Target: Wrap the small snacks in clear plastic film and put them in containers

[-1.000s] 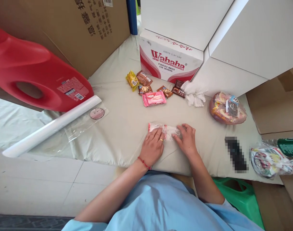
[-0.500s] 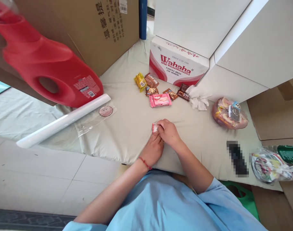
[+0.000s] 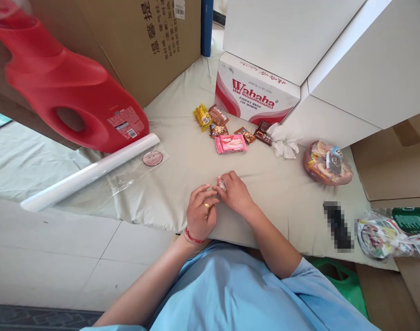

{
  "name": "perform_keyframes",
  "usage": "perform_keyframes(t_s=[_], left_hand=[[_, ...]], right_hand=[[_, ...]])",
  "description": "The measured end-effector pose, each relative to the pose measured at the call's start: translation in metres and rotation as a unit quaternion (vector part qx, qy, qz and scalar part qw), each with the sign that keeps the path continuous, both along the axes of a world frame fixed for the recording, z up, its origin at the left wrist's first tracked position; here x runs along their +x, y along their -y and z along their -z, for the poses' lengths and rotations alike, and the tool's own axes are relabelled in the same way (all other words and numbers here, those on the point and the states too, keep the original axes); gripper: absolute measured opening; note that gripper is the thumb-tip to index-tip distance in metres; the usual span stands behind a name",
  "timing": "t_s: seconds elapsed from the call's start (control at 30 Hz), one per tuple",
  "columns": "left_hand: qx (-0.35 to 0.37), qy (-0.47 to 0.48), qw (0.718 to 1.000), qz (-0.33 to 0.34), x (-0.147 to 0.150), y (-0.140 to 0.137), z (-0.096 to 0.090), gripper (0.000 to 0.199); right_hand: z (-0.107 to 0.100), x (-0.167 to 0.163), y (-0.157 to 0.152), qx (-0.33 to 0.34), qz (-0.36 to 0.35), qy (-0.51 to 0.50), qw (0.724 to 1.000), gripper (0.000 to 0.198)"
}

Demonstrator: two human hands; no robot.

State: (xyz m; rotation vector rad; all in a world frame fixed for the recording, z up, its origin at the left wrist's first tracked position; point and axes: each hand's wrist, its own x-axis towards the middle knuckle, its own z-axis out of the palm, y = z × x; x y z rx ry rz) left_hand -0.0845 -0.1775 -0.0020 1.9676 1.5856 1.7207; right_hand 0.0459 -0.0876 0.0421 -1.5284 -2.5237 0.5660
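Closest is the blue shirt, its front close to the near edge of the cloth-covered table. That edge passes under both forearms; leftward it drops off above pale floor tiles. The left hand is just inside the edge, fingers loosely bent and apart, with nothing seen in them. Beside it, slightly farther in, the right hand pinches a small wrapper between thumb and fingers; whether the wrapper touches the cloth cannot be told.

Open cloth stretches both ways: left to a slanting white roll, right to a dark blurred-out object and a filled bowl. Ahead, a strip of cloth separates the hands from a pink packet; a yellow packet and crumpled white tissue lie beyond. The Wahaha carton bounds the back.

The wrapper is mostly hidden by the right fingers; what shows is crinkled, whitish and shiny, with a red end poking out above the thumb.
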Motion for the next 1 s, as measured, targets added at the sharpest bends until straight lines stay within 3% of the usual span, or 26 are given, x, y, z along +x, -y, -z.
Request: perform_keyframes(t_s=[0.1,0.27,0.37,0.43,0.5,0.6,0.67,0.73,0.93,1.0], left_hand=[[-0.028,0.008,0.999,-0.021,-0.004,0.007,0.0,0.029],[-0.062,0.02,0.998,-0.013,-0.006,0.009,0.004,0.027],[-0.086,0.064,0.994,0.004,-0.006,0.01,0.004,0.025],[-0.129,0.121,0.984,0.019,-0.003,0.01,0.002,0.022],[-0.204,0.211,0.955,0.043,0.003,0.009,-0.002,0.019],[-0.324,0.38,0.861,0.098,0.015,-0.001,-0.008,0.036],[-0.376,0.467,0.788,0.139,0.023,-0.011,-0.012,0.052],[-0.399,0.496,0.753,0.168,0.03,-0.024,-0.014,0.056],[-0.411,0.398,0.793,0.21,0.034,-0.064,-0.019,0.042],[-0.424,0.344,0.8,0.249,0.039,-0.078,-0.021,0.041]], right_hand=[[0.008,-0.002,0.014,0.059,-0.016,0.031,0.998,0.034],[0.01,0.007,0.018,0.076,0.028,-0.012,0.997,0.022],[-0.001,0.03,0.01,0.049,0.083,-0.153,0.984,0.024],[-0.01,0.051,0.005,-0.011,0.145,-0.301,0.943,0.02],[-0.017,0.069,0.002,-0.099,0.2,-0.439,0.87,0.02],[-0.016,0.085,0.003,-0.2,0.246,-0.551,0.772,0.028],[-0.01,0.087,0.008,-0.228,0.261,-0.57,0.745,0.032],[-0.002,0.085,0.014,-0.239,0.265,-0.572,0.738,0.032],[0.008,0.095,0.026,-0.304,0.276,-0.566,0.715,0.063],[0.006,0.105,0.024,-0.312,0.273,-0.549,0.726,0.059]])
